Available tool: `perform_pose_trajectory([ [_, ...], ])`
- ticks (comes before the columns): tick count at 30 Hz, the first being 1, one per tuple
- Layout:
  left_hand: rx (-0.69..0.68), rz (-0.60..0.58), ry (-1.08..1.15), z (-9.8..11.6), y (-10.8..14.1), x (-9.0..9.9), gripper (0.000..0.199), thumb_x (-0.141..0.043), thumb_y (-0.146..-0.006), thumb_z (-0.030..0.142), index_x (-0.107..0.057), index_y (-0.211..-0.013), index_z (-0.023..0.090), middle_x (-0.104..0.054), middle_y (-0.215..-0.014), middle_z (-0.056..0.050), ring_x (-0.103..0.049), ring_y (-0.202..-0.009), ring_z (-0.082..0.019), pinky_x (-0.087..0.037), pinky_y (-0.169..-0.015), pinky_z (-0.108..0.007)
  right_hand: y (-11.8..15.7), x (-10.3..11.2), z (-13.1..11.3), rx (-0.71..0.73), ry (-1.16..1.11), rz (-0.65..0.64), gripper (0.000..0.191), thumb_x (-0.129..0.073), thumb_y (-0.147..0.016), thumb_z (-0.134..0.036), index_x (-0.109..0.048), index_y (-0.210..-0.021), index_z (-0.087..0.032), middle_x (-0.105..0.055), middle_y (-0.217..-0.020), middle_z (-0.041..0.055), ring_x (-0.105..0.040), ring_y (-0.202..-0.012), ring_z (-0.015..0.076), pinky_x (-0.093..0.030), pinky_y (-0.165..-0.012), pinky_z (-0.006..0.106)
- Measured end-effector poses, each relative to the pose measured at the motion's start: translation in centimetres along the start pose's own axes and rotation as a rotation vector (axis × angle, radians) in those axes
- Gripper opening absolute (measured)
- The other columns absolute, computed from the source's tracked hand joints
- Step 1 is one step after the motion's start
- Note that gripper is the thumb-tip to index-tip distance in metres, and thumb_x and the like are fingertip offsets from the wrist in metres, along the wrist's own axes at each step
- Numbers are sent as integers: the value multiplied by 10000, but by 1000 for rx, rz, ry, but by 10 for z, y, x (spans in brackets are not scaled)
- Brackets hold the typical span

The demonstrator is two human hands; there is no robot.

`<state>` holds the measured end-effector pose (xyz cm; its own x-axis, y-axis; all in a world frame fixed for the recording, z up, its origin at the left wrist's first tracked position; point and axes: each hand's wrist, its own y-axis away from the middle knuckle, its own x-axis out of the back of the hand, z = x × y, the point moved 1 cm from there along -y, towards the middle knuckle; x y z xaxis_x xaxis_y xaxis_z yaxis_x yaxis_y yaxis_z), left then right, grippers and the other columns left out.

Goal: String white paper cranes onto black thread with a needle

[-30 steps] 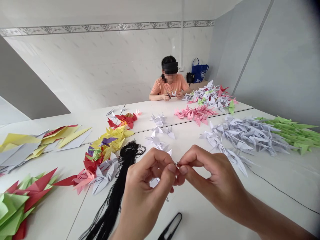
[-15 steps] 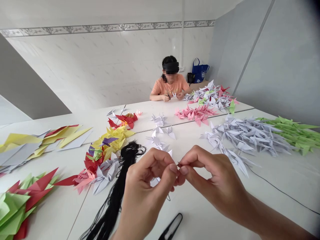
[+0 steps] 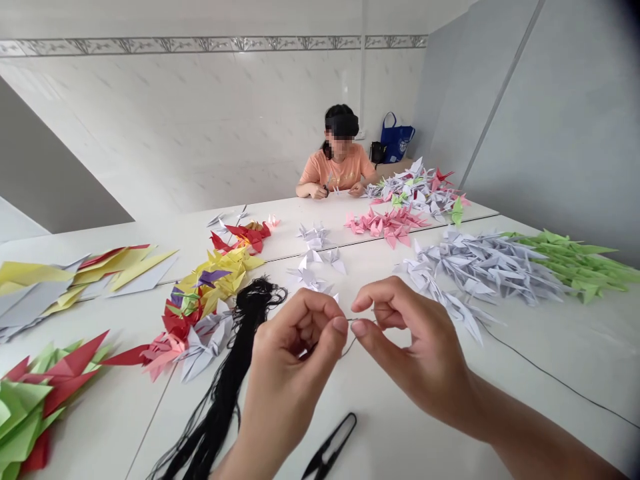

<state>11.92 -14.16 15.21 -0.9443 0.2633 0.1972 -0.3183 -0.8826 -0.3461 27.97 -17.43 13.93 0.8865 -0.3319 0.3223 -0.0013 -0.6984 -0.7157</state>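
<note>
Over the table, my left hand (image 3: pixel 293 373) is closed, thumb and forefinger pinching a thin black thread (image 3: pixel 351 348). A short piece sticks out of the pinch toward my right hand, and a loop hangs below. My right hand (image 3: pixel 425 353) is just beside it, its thumb tip close to the thread and its forefinger lifted away from the thumb; the other fingers are curled and partly hidden. Left of my left hand lies a long hank of black thread (image 3: pixel 231 373). Black thread snips (image 3: pixel 317 463) rest on the table below my hands.
White paper cranes (image 3: pixel 493 267) and green ones (image 3: pixel 575 263) are heaped at right, pink ones (image 3: pixel 387 223) farther back. Colored cranes (image 3: pixel 220 277) and paper pieces (image 3: pixel 35 293) lie at left. A black cord (image 3: pixel 550 373) crosses the right side. Opposite, a person (image 3: pixel 335 163) holds scissors.
My right thumb and forefinger have parted from their pinch, and the hands are slightly farther apart. The view has shifted a little; more of the snips shows.
</note>
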Motion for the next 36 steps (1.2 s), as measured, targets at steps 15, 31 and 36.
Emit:
perform_pose_trajectory([
  [15,99,53,142,5,2,-7,214,-657,-915,287,-614,-733,184,-458,-576,40,-347,-512,-55,-242,-460,-165,-5,4,-3,320,192,57,153,-611,-943,-51,-616,-971,-202,-648,-759,-25,-478,-645,101,-440,-628,235],
  [31,222,-23,321,3,0,-5,265,-722,-892,387,-598,-782,179,-452,-588,44,-358,-509,-56,-290,-474,-173,-5,0,1,507,390,151,208,-709,-892,-151,-615,-1065,-217,-680,-695,1,-476,-542,156,-391,-537,323],
  [36,185,23,216,9,2,-8,251,-684,-903,367,-611,-762,172,-385,-572,50,-260,-520,-63,-191,-475,-203,-6,4,-2,468,399,111,171,-649,-921,-78,-593,-947,-238,-620,-643,-21,-426,-540,139,-354,-543,302],
])
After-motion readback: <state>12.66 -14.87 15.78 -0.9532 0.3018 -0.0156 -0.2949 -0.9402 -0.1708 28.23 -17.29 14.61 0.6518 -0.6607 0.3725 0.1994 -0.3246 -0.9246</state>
